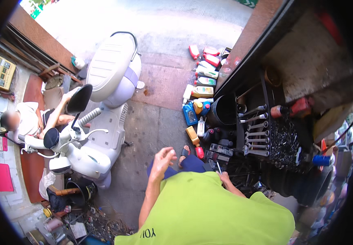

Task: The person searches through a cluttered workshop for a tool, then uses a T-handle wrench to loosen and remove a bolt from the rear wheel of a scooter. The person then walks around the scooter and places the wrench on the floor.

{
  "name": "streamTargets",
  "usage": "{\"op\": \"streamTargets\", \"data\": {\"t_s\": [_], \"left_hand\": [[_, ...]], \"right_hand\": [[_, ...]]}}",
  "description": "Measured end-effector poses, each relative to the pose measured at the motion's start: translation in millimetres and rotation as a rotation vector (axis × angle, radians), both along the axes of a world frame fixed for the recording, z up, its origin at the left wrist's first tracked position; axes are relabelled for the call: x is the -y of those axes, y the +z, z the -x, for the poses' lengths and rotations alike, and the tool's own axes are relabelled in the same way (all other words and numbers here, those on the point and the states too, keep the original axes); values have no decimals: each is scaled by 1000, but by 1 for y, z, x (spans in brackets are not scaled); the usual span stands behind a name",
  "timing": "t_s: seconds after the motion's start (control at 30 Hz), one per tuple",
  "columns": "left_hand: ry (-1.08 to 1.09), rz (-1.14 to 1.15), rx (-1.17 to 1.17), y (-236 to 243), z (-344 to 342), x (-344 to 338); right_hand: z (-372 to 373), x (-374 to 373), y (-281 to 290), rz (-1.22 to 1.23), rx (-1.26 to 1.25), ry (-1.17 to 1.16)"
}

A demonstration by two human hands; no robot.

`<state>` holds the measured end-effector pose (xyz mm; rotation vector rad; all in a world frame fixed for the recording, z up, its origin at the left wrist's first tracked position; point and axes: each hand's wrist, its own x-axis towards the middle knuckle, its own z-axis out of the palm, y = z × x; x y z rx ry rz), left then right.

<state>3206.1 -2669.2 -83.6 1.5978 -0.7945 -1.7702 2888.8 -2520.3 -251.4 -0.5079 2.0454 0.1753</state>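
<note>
My left hand (163, 161) is raised in front of my body, over my knee. Its fingers are curled together, and what they hold, if anything, is too small to make out. Low on my right side, my right hand (224, 178) is closed on a slim, shiny metal tool (219, 167), whose exact kind I cannot tell. The tool points away from me, toward dark box-shaped objects (220, 150). Part of my right hand is hidden behind my green shirt. A gold bottle (193, 135) with a red-capped end lies just beyond my sandalled foot (184, 153).
A white scooter (99, 151) stands at the left, with a seated person (31, 118) behind it. Oil bottles (206, 81) line the right side beside a black bucket (222, 111). Several wrenches (258, 134) hang on a dark rack. A black bin (81, 191) stands lower left.
</note>
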Motion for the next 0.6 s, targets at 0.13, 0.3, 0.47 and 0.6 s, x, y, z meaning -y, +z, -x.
{"op": "streamTargets", "data": {"t_s": [0.13, 0.3, 0.47, 0.6], "left_hand": [[94, -38, 1, -5, -7, 82], [242, -218, 50, -54, -43, 196], [294, -226, 42, -74, -76, 344], [341, -104, 114, -47, -107, 481]], "right_hand": [[-16, 105, 14, 159, -111, -22], [-30, 253, -4, 258, 44, -314], [-33, 374, -29, 305, 28, -340], [-40, 478, -4, 270, -105, -164]]}}
